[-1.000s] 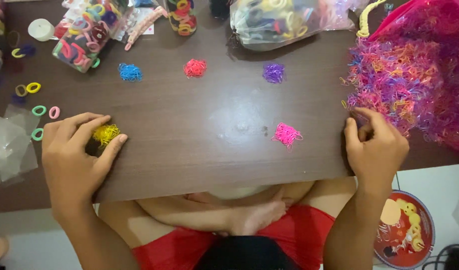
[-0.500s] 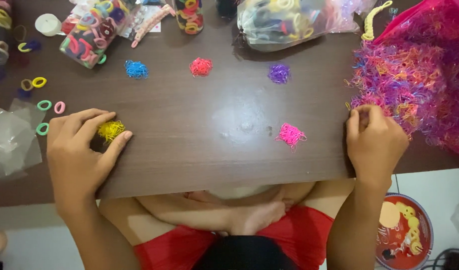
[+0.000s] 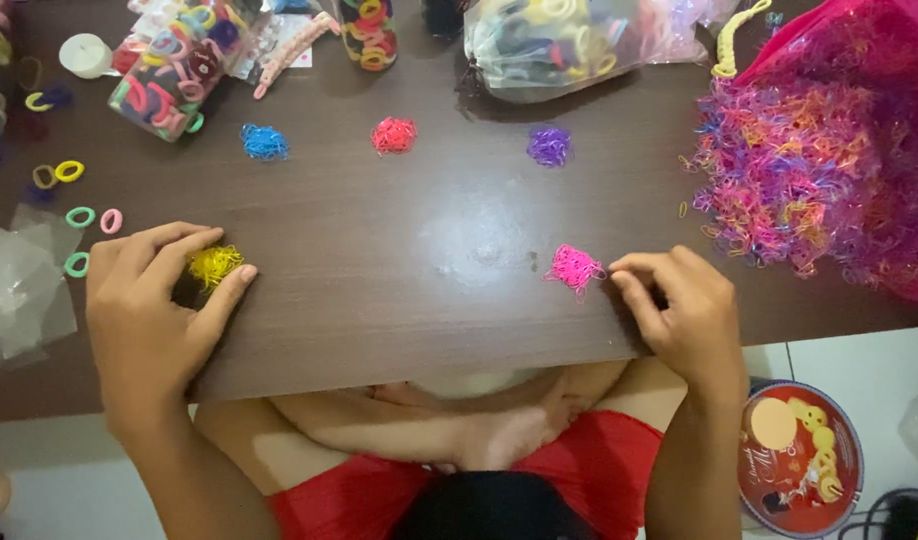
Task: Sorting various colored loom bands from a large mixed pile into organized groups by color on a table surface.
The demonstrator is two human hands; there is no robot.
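Note:
My left hand (image 3: 154,305) rests on the dark wooden table (image 3: 399,300), thumb and fingers cupped around a small yellow pile of tiny elastic bands (image 3: 214,265). My right hand (image 3: 684,315) sits near the front edge with fingertips pinched together right beside a pink pile of bands (image 3: 574,267); whether it holds a band I cannot tell. Further back lie a blue pile (image 3: 264,142), a red pile (image 3: 393,134) and a purple pile (image 3: 549,146). A big heap of mixed coloured bands (image 3: 789,185) spills from a pink bag (image 3: 879,60) at the right.
Jars of hair ties (image 3: 169,75) and a clear plastic bag of ties (image 3: 559,40) stand at the back. Loose ring ties (image 3: 79,215) and crumpled clear plastic (image 3: 19,285) lie at the left. A round red tin (image 3: 799,460) sits on the floor.
My right hand has moved left from the mixed heap to the pink pile. The left hand has stayed on the yellow pile.

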